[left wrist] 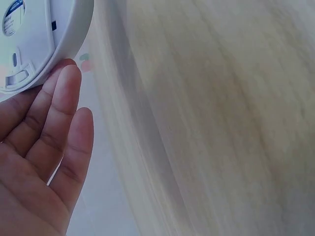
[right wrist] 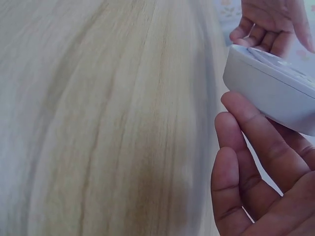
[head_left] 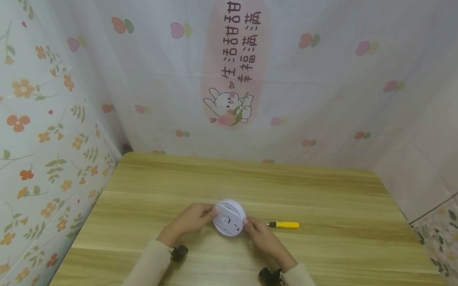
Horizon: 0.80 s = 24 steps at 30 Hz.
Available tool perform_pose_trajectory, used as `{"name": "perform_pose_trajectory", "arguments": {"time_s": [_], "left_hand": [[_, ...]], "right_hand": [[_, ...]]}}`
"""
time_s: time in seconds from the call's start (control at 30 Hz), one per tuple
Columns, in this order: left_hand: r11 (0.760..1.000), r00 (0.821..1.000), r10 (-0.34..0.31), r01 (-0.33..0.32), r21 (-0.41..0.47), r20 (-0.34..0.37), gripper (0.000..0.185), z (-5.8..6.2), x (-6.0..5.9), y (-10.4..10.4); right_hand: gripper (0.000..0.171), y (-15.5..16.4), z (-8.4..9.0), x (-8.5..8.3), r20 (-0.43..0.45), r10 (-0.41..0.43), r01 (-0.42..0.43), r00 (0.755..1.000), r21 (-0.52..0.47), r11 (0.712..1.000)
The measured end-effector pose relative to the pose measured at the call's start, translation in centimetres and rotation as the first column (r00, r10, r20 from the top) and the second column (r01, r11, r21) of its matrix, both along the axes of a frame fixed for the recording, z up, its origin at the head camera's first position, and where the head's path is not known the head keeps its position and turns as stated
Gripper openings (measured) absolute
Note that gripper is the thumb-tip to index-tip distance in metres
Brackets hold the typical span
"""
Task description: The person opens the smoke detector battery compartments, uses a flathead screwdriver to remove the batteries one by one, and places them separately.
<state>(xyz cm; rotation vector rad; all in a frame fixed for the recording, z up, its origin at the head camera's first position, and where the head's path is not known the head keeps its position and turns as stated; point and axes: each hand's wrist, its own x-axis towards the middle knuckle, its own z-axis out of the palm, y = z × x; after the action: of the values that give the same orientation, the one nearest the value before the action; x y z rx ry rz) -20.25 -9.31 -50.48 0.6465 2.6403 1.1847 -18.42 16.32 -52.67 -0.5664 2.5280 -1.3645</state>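
Occupying the space between the two hands, a white round device [head_left: 228,218] is held above the middle of the worktop [head_left: 343,211], with its flat face turned toward the head camera. A round opening sits near the centre of this face; in the left wrist view, a blue-and-white printed label [left wrist: 14,15] is visible through it, partly cut off by the frame. The left hand [head_left: 195,217] grips the left edge, thumb on the face and fingertips against the rim. The right hand [head_left: 264,236] grips the right edge, thumb at the rim and fingers beneath.

Immediately beyond the right hand, a screwdriver [head_left: 287,225] with a yellow handle lies on the worktop, handle pointing right; its tip is hidden by that hand. Each wrist carries a small black camera [head_left: 179,253] at the cuff of a light sleeve [head_left: 143,271]. Behind the worktop hangs a white curtain [head_left: 156,75] bearing a rabbit print [head_left: 232,108]; at left, a floral curtain [head_left: 15,139].
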Motion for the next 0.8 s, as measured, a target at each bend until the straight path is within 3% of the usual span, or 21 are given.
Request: {"name": "perform_pose_trajectory", "arguments": {"time_s": [0.27,0.5,0.8], "left_hand": [[1.000,1.000,-0.016,0.017,-0.020,0.021,0.048,-0.53,-0.01,-0.03],[0.998,1.000,-0.001,0.001,-0.065,-0.008,0.049,-0.83,0.14,0.00],[0.998,1.000,0.000,0.001,-0.066,0.011,0.050,-0.91,0.29,0.01]], "right_hand": [[0.044,-0.34,-0.40,0.14,0.075,-0.065,0.067,0.995,-0.034,0.997],[0.048,-0.56,-0.52,0.18,0.137,-0.096,0.105,0.986,-0.055,0.993],[0.042,-0.79,-0.66,-0.15,0.130,-0.119,0.125,0.984,-0.037,0.992]]}}
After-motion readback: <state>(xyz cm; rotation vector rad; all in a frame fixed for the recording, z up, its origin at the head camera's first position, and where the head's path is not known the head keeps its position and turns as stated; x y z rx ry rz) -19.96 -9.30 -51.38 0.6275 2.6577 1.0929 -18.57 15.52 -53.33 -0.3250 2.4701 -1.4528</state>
